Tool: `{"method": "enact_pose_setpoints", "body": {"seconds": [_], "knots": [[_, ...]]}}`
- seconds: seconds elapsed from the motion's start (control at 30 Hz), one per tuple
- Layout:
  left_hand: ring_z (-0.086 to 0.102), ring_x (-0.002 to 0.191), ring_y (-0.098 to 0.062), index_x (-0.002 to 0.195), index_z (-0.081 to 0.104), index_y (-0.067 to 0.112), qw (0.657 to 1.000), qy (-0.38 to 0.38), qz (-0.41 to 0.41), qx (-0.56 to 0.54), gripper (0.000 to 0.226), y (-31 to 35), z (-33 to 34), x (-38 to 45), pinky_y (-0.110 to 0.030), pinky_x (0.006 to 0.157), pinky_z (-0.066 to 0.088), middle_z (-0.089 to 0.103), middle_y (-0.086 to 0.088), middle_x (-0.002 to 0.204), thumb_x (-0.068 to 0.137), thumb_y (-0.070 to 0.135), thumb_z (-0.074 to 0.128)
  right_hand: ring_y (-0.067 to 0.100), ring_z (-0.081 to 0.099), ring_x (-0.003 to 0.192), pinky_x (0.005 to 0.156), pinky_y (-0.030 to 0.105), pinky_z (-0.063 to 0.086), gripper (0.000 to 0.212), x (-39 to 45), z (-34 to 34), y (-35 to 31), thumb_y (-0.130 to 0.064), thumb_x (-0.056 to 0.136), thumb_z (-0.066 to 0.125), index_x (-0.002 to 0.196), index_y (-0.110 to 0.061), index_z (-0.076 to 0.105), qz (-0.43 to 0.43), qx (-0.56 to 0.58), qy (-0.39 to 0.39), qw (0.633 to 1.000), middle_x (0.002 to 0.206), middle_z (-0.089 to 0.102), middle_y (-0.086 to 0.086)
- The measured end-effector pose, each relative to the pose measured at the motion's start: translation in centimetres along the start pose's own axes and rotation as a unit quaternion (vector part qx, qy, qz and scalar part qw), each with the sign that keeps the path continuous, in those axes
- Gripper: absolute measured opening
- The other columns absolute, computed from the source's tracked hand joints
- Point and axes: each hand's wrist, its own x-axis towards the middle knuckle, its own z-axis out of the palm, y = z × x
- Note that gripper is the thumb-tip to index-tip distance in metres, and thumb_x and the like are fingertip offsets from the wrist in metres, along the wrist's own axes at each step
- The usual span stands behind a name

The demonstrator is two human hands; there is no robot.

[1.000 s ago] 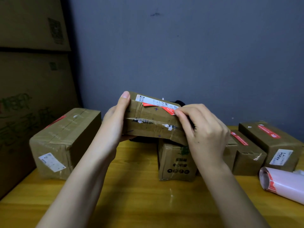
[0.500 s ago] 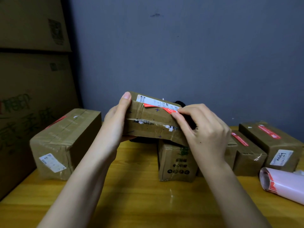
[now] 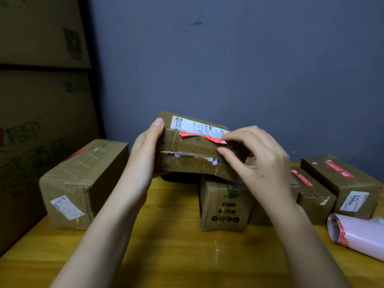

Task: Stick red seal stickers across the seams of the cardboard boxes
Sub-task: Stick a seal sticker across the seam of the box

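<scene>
While a blue-grey wall (image 3: pixel 249 59) closes the back, tall stacked cartons (image 3: pixel 41 100) fill the left side beside a yellow wooden table (image 3: pixel 166 256), whose near part lies bare. On it sit a big taped box (image 3: pixel 83 183) at left, a small box (image 3: pixel 224 204) mid-table, two sealed boxes (image 3: pixel 340 183) at right and a sticker roll (image 3: pixel 357 235) near the right edge. Above the table, the left hand (image 3: pixel 143 154) grips the held box (image 3: pixel 187 154) at its left end, fingers curled around it. The right hand (image 3: pixel 257 161) pinches the red seal sticker (image 3: pixel 207 137) on the box's upper edge.
</scene>
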Motion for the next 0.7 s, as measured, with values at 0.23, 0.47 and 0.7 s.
{"method": "enact_pose_setpoints", "body": {"seconds": [0.23, 0.47, 0.7], "knots": [[0.062, 0.110, -0.015, 0.136, 0.046, 0.032, 0.997, -0.071, 0.020, 0.000, 0.084, -1.4, -1.4, -3.4, -0.043, 0.093, 0.052, 0.059, 0.003, 0.128, 0.062, 0.071, 0.057, 0.013, 0.059, 0.092, 0.078, 0.039, 0.048, 0.010, 0.5, -0.4, -0.1, -0.026, 0.089, 0.064, 0.088, -0.017, 0.069, 0.011, 0.061, -0.007, 0.998, 0.093, 0.065, -0.008], [0.059, 0.108, -0.009, 0.137, 0.036, 0.037, 0.996, -0.059, 0.060, 0.008, 0.070, -1.4, -1.1, -3.5, -0.035, 0.082, 0.054, 0.053, 0.008, 0.130, 0.071, 0.054, 0.052, 0.011, 0.061, 0.091, 0.078, 0.034, 0.050, 0.004, 0.9, -1.0, -0.1, -0.020, 0.085, 0.071, 0.084, -0.021, 0.067, 0.065, 0.108, -0.067, 0.990, 0.088, 0.064, -0.014], [0.061, 0.108, -0.011, 0.136, 0.039, 0.037, 0.994, -0.087, 0.059, -0.008, 0.072, -2.0, -1.3, -3.1, -0.027, 0.068, 0.056, 0.054, 0.009, 0.130, 0.069, 0.052, 0.058, 0.011, 0.063, 0.083, 0.068, 0.034, 0.051, 0.008, 0.4, -1.4, 0.1, -0.021, 0.090, 0.065, 0.088, -0.015, 0.069, -0.021, 0.007, -0.035, 0.999, 0.087, 0.068, -0.006]]}}
